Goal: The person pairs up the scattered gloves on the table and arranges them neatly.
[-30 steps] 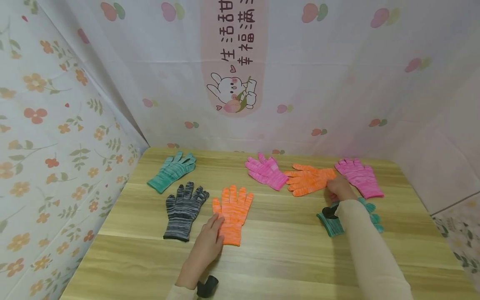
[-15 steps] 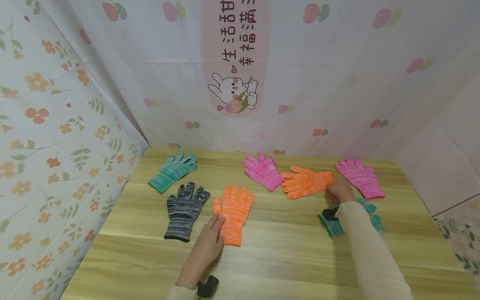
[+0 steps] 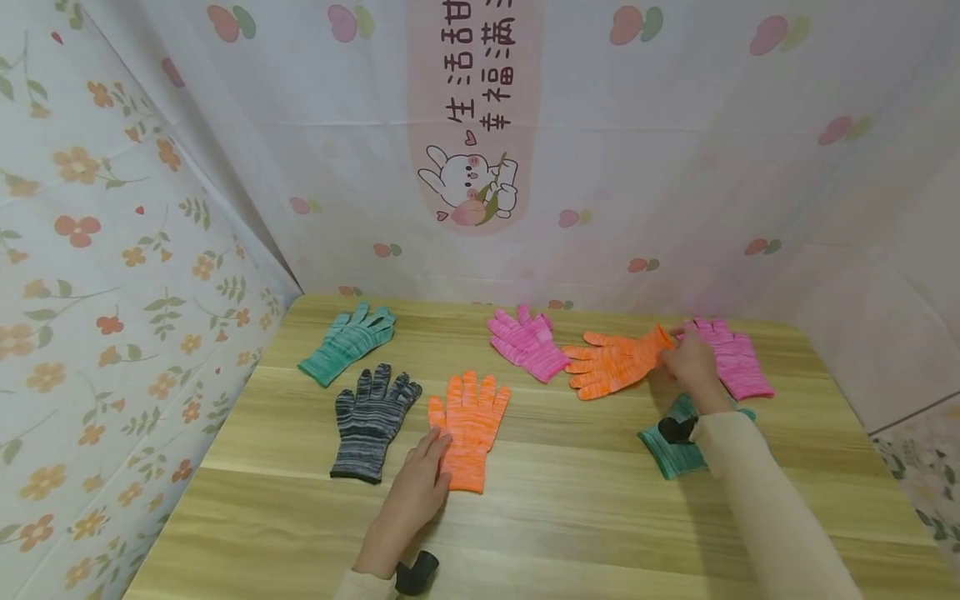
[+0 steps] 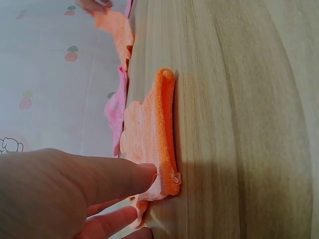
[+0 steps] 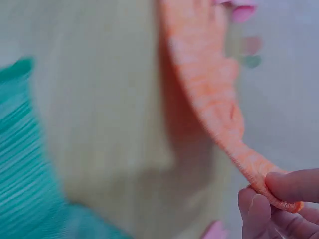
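Observation:
My right hand (image 3: 693,367) pinches the cuff of an orange knit glove (image 3: 611,365) at the back right. That cuff is lifted, while the glove's fingers lie by a pink glove (image 3: 528,343). In the right wrist view, thumb and fingertips (image 5: 289,185) grip the cuff edge. My left hand (image 3: 415,483) rests with extended fingers on the left edge of a second orange glove (image 3: 474,425), which lies flat, fingers pointing away. The left wrist view has the thumb (image 4: 124,174) against its cuff (image 4: 167,134). Under my right wrist lies a teal glove (image 3: 675,448), partly hidden by the sleeve.
Another pink glove (image 3: 738,362) lies just right of my right hand. A black-and-grey striped glove (image 3: 371,425) sits left of my left hand, with a teal glove (image 3: 348,342) behind it. Patterned cloth (image 3: 330,167) hangs along the wooden table's (image 3: 570,517) back edge.
My right hand has shifted slightly right and away, raising the orange glove's cuff. Earlier that glove slid a little left. The left hand stays in place.

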Demonstrator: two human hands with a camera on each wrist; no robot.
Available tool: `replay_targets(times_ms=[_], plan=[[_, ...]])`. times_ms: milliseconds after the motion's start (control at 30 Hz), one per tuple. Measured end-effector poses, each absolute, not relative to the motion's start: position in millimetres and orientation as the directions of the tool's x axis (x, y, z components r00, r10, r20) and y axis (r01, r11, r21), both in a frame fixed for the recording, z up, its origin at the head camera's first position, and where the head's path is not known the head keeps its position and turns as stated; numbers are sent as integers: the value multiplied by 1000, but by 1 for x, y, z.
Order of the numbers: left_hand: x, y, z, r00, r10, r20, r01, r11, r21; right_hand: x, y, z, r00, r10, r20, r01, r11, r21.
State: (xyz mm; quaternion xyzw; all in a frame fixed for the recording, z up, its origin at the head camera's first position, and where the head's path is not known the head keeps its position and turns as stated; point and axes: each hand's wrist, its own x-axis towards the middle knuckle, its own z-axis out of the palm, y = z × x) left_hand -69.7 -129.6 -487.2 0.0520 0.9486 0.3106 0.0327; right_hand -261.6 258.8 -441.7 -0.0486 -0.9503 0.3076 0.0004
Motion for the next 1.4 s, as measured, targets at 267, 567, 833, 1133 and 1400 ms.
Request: replay_targets(times_ms=[267, 567, 833, 1133, 1400], plan=[[-69, -133, -488, -993, 115, -31, 74, 797, 599, -255, 229, -397, -999, -4, 35, -26, 749, -662], [-70, -134, -487, -992, 127, -23, 88, 797, 598, -238, 177, -345, -970, -54, 239, -203, 722, -661], [-72, -134, -489, -991, 130, -28, 88, 800, 594, -229, 129, -330, -944, -176, 278, -316, 724, -614], [-73, -134, -492, -990, 137, -21, 98, 800, 592, -225, 73, -349, -931, -291, 221, -360, 626, -692], [-73, -132, -491, -990, 140, -1, 115, 815, 569, -221, 42, -370, -919, -326, 222, -381, 587, -714]])
